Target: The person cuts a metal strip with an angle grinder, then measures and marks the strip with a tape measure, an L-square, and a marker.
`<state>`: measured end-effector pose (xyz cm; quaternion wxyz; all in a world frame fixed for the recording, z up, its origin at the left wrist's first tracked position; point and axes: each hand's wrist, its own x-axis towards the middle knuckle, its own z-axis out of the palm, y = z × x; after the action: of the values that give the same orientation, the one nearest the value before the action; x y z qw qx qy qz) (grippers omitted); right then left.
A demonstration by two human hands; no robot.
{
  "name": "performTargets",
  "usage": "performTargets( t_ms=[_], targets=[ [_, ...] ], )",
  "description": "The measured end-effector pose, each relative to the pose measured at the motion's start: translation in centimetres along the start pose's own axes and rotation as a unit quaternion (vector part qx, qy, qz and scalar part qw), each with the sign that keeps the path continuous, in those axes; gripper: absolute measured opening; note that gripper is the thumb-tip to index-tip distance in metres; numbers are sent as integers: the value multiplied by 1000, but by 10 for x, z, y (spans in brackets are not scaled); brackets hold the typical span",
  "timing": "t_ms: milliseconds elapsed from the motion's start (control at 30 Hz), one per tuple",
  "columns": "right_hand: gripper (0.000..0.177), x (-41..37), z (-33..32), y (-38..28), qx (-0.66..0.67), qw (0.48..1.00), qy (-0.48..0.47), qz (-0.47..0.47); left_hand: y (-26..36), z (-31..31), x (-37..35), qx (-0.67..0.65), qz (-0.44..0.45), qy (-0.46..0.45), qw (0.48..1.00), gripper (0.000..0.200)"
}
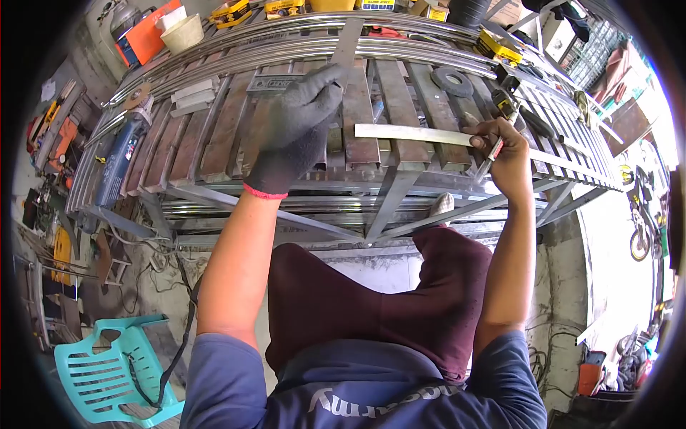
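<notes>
My left hand (307,107) wears a dark grey glove with a red cuff and is raised over the slatted metal bench (225,136). Its fingers are curled together, and whatever they may hold is too small to make out. My bare right hand (504,146) grips a flat, light-coloured metal strip (414,134) near its right part. The strip lies roughly level across the front of the slats, its left end free. A red and white marker (494,150) is also held between the fingers of my right hand.
An angle grinder (118,161) lies at the bench's left. A black disc (452,81) and a yellow-black tape measure (504,104) lie toward the right. Long shiny tubes (286,50) run along the back. A turquoise chair (107,368) stands lower left.
</notes>
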<state>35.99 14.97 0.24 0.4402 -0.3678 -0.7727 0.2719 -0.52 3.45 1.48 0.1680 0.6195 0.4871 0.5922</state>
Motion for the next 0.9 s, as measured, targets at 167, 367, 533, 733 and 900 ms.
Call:
performTargets(
  t_ms=[167, 367, 533, 733, 900],
  targets=[
    [24, -2, 0, -3, -60, 994, 13, -90, -8, -15, 9, 327, 335, -98, 878, 17],
    [24, -6, -4, 3, -68, 997, -5, -42, 1, 0, -3, 165, 108, -126, 972, 11],
    [16, -2, -22, -13, -141, 973, 82, -162, 12, -2, 0, 189, 95, -149, 966, 17],
    [92, 75, -78, 46, -348, 936, 38, 42, 8, -1, 4, 184, 201, -61, 960, 37],
    [84, 94, -74, 63, -372, 928, 0, -23, -4, -5, 1, 270, 200, 20, 942, 92]
  ],
)
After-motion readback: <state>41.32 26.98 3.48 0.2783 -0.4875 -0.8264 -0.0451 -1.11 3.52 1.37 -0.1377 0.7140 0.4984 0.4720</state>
